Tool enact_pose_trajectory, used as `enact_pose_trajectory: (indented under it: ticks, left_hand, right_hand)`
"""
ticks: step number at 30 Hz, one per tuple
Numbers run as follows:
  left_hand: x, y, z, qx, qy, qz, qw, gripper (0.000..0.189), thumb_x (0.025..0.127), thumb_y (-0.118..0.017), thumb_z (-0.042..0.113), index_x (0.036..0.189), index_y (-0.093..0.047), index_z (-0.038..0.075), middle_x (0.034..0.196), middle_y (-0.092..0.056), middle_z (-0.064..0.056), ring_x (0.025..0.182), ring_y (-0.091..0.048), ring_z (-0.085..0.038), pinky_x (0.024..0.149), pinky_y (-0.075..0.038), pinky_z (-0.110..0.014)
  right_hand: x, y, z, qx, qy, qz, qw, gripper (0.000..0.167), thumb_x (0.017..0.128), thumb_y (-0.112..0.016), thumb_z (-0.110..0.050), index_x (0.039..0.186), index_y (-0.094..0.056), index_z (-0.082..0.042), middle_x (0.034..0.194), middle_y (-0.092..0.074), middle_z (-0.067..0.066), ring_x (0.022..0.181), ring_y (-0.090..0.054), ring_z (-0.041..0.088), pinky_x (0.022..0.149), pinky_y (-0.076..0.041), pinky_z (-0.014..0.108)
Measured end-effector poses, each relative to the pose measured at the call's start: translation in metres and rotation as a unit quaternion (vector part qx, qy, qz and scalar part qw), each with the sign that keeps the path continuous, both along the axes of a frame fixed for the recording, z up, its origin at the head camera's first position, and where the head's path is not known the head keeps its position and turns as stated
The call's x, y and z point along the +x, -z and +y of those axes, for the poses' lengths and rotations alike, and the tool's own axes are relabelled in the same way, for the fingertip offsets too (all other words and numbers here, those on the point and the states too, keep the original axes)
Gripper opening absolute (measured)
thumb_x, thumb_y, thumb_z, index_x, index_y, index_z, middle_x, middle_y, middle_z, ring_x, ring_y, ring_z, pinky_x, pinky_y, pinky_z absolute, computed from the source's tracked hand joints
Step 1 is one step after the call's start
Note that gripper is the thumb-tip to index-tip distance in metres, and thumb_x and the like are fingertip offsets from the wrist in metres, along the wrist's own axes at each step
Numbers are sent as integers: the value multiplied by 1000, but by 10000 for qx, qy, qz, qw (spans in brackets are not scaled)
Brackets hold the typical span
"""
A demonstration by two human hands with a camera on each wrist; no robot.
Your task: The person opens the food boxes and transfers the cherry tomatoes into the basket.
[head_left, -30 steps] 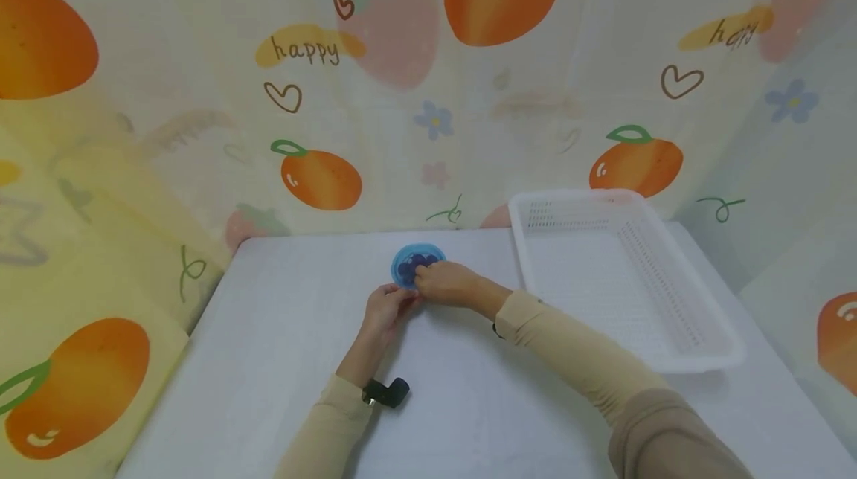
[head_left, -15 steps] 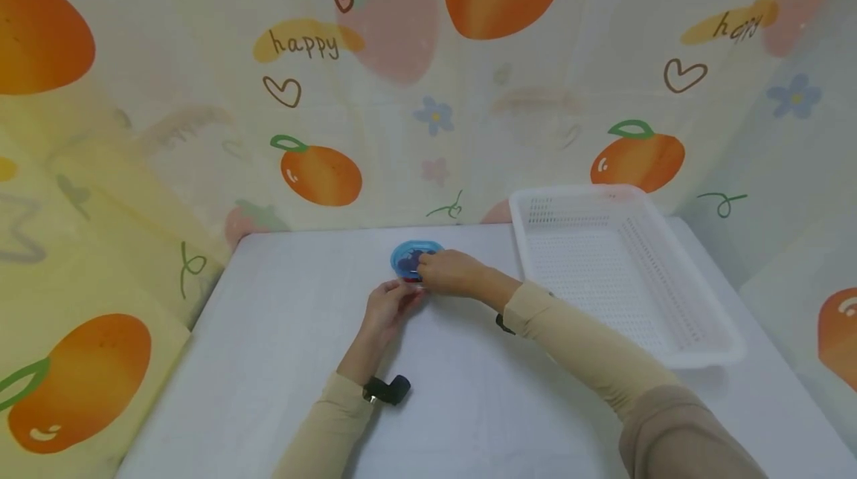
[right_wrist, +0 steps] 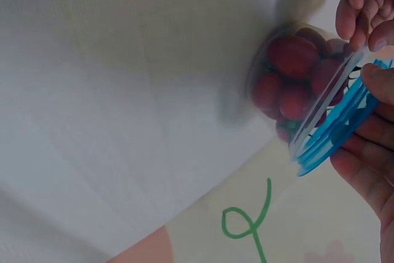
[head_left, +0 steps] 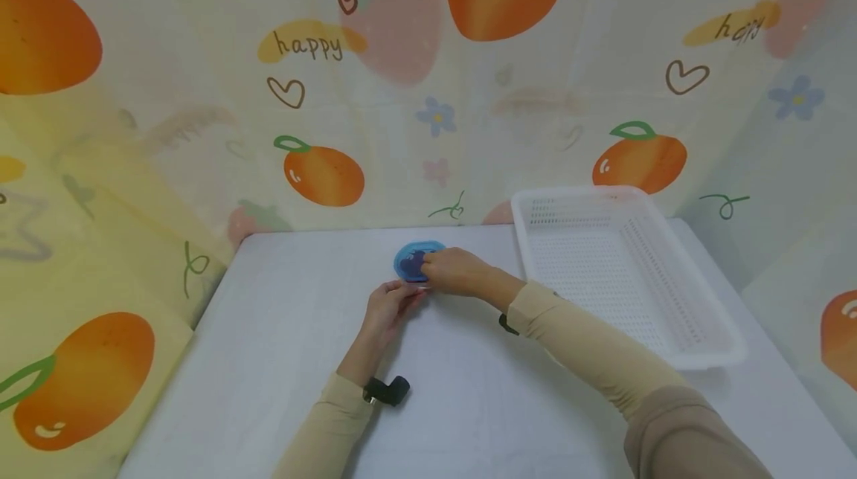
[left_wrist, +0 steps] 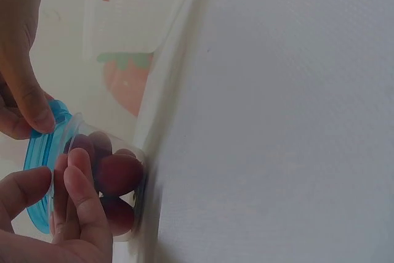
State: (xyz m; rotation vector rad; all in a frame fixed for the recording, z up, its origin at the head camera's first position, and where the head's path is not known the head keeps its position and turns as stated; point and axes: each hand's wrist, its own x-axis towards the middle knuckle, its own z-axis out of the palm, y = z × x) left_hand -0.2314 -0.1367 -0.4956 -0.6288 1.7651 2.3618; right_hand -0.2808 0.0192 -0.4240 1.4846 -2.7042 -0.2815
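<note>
A clear plastic tub [right_wrist: 261, 60] of small red tomatoes [right_wrist: 294, 56] stands near the far edge of the table. On its top is a translucent blue lid [head_left: 402, 262], tilted. The right wrist view shows a gap between lid and tub rim on the side nearest the hands. My right hand [head_left: 457, 271] pinches the lid's edge, thumb on one face and fingers on the other. With its thumb and fingers my left hand [head_left: 386, 317] holds the tub at the rim and side. In the head view the hands and lid hide most of the tub.
A white perforated plastic basket [head_left: 696, 293] stands on the right of the white-covered table [head_left: 294, 315], beside my right forearm. Directly behind the table hangs a cloth [head_left: 395, 166] printed with fruit, which also covers the sides.
My right hand has shifted slightly right and away, and the lid's near edge has risen, with a gap under it. My left hand has stayed at the tub.
</note>
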Motion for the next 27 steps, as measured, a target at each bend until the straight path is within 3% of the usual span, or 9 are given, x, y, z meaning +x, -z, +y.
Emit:
enact_pose_trajectory:
  ticks: [11, 27]
  left_hand:
    - [0, -1, -2, -98, -9, -33, 9999, 27, 97, -54, 11, 120, -49, -2, 91, -72, -5, 80, -71, -10, 76, -58, -22]
    - [1, 0, -1, -122, 82, 16, 9999, 23, 95, -59, 10, 114, -53, -3, 83, -71, 0, 78, -69, -9, 74, -57, -19]
  right_hand:
    - [3, -2, -1, -44, -142, 94, 9998, 21, 97, -61, -23, 108, -71, -10, 99, -71, 2, 82, -63, 12, 85, -58, 24]
    - [0, -7, 3, -274, -333, 518, 9977, 12, 93, -65, -19, 97, -73, -11, 93, -71, -1, 80, -64, 11, 76, -58, 23]
